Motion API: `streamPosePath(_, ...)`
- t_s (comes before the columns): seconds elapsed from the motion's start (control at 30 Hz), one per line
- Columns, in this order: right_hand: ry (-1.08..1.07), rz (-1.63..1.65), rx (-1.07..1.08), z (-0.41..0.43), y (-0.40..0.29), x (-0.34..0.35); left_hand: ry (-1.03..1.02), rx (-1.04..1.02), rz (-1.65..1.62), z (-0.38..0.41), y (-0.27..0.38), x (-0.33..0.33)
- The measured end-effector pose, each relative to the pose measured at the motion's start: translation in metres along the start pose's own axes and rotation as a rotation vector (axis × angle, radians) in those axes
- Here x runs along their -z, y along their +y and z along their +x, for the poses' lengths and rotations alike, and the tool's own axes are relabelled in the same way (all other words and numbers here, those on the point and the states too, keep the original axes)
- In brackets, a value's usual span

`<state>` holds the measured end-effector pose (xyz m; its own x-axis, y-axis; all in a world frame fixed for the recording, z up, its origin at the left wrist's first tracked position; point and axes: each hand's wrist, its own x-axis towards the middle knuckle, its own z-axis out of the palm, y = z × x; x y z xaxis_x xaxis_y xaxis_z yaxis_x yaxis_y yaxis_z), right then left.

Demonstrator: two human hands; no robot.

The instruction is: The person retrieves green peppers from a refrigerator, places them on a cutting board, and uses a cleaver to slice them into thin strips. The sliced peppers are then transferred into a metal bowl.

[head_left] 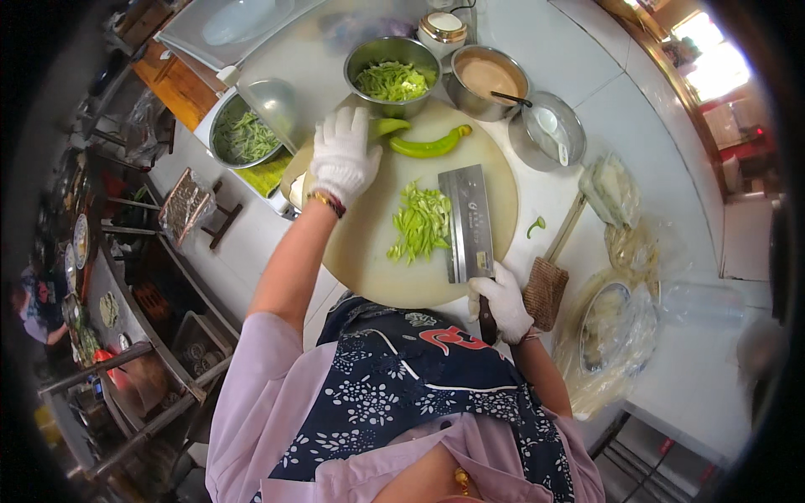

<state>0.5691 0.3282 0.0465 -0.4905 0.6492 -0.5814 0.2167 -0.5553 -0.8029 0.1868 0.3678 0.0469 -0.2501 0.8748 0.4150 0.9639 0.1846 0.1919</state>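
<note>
My right hand (500, 302), in a white knit glove, grips the dark handle of a cleaver (466, 220). The wide blade lies flat on a round cutting board (377, 264), its edge against a pile of sliced green pepper (420, 223). My left hand (344, 151), gloved too, reaches over the board's far left part, palm down. Beside its fingers shows a green pepper (388, 127), partly hidden; whether the fingers hold it I cannot tell. One whole long green pepper (431, 146) rests to the right of that.
Behind the board stand a steel bowl (393, 100) of cut peppers and a pot (490, 72) of brownish liquid. A steel container (547, 141) with a white spoon is at right. Nearby lie a brown-headed brush-like tool (546, 292), a pepper stem (536, 226) and a plastic-covered plate (604, 327).
</note>
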Motion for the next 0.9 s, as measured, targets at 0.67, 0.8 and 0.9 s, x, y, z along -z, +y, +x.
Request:
streamPosePath(0.67, 0.018, 0.003, -0.009, -0.001, 0.010, 0.003, -0.287, 0.078, -0.038, 0.072, -0.004, -0.007)
streamPosePath(0.8, 0.008, 0.043, 0.016, 0.004, 0.014, 0.006, -0.242, 0.073, 0.074, 0.056, -0.016, 0.006)
streamPosePath(0.9, -0.011, 0.039, -0.023, 0.003, 0.012, 0.009, -0.355, 0.192, 0.126, 0.024, -0.002, 0.025)
